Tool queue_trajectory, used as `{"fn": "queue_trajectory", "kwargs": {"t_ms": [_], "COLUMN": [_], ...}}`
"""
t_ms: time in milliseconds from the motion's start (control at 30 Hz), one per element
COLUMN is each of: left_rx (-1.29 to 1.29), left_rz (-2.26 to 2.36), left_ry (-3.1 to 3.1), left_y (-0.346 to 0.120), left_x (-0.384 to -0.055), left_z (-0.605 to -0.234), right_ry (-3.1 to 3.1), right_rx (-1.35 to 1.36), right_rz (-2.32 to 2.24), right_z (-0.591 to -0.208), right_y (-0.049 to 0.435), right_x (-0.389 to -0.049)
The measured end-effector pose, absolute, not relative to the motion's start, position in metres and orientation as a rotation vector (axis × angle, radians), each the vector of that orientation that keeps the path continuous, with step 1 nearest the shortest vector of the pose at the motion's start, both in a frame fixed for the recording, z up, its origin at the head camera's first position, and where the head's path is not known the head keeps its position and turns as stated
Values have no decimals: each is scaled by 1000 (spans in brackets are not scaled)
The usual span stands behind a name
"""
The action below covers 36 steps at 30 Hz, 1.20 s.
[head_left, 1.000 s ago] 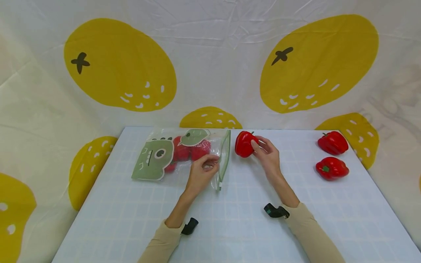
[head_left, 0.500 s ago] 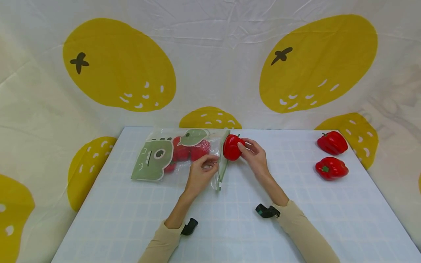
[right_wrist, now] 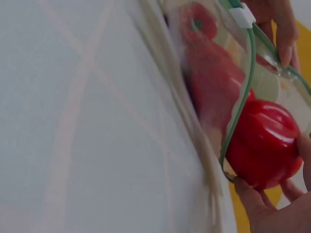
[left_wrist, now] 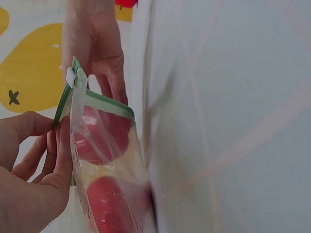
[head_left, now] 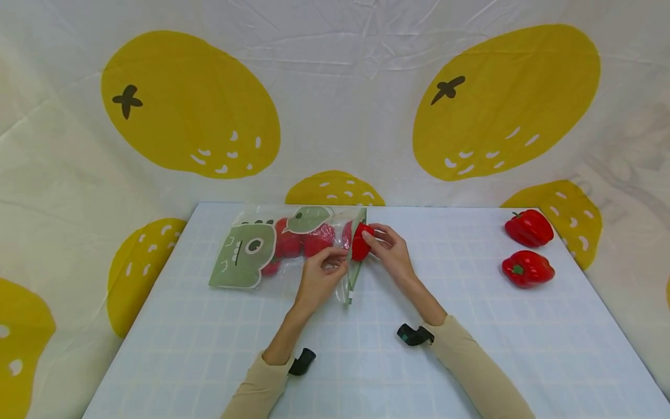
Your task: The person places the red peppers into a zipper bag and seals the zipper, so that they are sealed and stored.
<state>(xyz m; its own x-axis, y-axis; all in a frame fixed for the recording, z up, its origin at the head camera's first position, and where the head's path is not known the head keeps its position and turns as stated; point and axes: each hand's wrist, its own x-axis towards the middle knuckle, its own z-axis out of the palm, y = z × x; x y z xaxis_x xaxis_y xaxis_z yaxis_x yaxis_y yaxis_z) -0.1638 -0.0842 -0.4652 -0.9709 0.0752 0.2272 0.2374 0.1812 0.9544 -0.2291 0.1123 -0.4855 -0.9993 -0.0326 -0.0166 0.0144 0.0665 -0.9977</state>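
A clear zip bag (head_left: pixel 282 276) with a green dinosaur print lies on the table, several red bell peppers (head_left: pixel 289 243) inside it. My left hand (head_left: pixel 320 276) pinches the upper layer of its mouth between thumb and fingers, holding the green zip edge (left_wrist: pixel 111 103) raised. In my right hand (head_left: pixel 391 256) is another red bell pepper (right_wrist: pixel 265 144), gripped by thumb and fingers. This pepper sits partly inside the opening, its near end still outside. The white slider (right_wrist: pixel 242 16) is at one end of the zip, in the right wrist view.
Two more red bell peppers, one behind (head_left: pixel 528 227) and one in front (head_left: pixel 528 268), lie at the table's right side. A fabric backdrop (head_left: pixel 345 116) with yellow fruit prints rises behind the table (head_left: pixel 366 361).
My right hand has moved left, bringing its bell pepper from beside the bag into the opening. The left hand has kept its place at the bag's edge.
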Motion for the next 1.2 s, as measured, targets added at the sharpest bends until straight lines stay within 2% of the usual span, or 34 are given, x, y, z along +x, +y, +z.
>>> {"fn": "queue_trajectory", "kwargs": {"t_ms": [467, 800, 1200], "left_rx": [-311, -325, -350], "left_rz": [-1940, -1923, -1908], "left_ry": [-2277, -2287, -2255], "left_y": [-82, -80, -78], "left_x": [-164, -148, -147], "left_z": [-466, -432, -434], "right_ry": [2354, 2376, 2555], "right_rx": [-129, -324, -354], "right_rz": [-1939, -1816, -1691], "right_z": [-481, -481, -482], "right_y": [100, 106, 101], "right_x": [-230, -229, -234]}}
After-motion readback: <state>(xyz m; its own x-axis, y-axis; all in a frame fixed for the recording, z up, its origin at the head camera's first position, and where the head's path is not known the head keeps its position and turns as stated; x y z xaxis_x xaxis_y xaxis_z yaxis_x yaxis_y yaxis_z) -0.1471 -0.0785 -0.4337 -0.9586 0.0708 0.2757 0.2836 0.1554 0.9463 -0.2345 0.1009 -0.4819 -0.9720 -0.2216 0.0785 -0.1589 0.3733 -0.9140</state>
